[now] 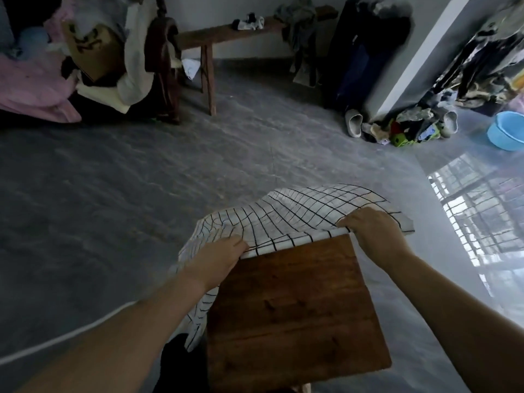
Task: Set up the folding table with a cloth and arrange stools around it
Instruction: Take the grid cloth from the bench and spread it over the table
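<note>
- Two bare forearms close to the camera, reaching forward and down from the bottom corners toward a small wooden table [292, 313].
- Left hand [218, 258] at the table's far left corner, palm down, fingers curled and pinching the near edge of a white cloth [295, 217] with black checks.
- Right hand [371, 231] at the far right corner, knuckles up, fingers closed on the same edge of the cloth.
- Cloth edge pulled into a line between both hands, right across the far end of the table.
- Rest of the cloth puffed up beyond the hands, away from the camera; left part hanging down past the table's left side.
- Most of the brown table top bare, between the arms.
- Fingertips of both hands tucked under the cloth, not seen.
- Table legs hidden under the top; far table edge hidden under the cloth.
- Whole picture a bit blurry.
- Long wooden bench [226, 35] far back by the wall, well apart from the table.
- Blue basin [506, 130] on the floor at the right edge, partly cut off.
</note>
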Available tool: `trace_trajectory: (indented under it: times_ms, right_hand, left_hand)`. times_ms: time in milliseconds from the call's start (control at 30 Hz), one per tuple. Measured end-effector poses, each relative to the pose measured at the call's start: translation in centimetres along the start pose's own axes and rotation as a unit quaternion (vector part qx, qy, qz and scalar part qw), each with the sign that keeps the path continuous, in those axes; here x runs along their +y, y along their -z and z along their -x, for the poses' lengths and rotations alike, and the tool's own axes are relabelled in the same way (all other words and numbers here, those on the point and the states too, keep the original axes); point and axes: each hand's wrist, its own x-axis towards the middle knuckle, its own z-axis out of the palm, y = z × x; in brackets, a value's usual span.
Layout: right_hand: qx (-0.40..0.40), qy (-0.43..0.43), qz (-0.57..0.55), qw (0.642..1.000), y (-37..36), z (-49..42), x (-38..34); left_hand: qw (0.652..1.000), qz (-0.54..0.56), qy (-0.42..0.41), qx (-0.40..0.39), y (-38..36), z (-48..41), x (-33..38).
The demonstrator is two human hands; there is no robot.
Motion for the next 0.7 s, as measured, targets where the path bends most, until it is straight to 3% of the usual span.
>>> trace_trajectory:
  times_ms: [233,467,700]
  right_hand:
    - [-0.052,-0.005,-0.041,0.998,-4.8,11.8,6.8]
    - [-0.083,-0.022,-0.050,0.995,-8.8,20.1,7.6]
    - [-0.110,-0.107,-0.062,0.986,-9.9,26.4,5.9]
  left_hand:
    - [0.999,0.033,0.032,-0.008,-8.2,0.3,10.6]
    - [0.999,0.017,0.013,-0.024,-11.6,1.8,13.8]
    - [0.999,0.013,0.007,-0.031,-15.7,4.5,16.7]
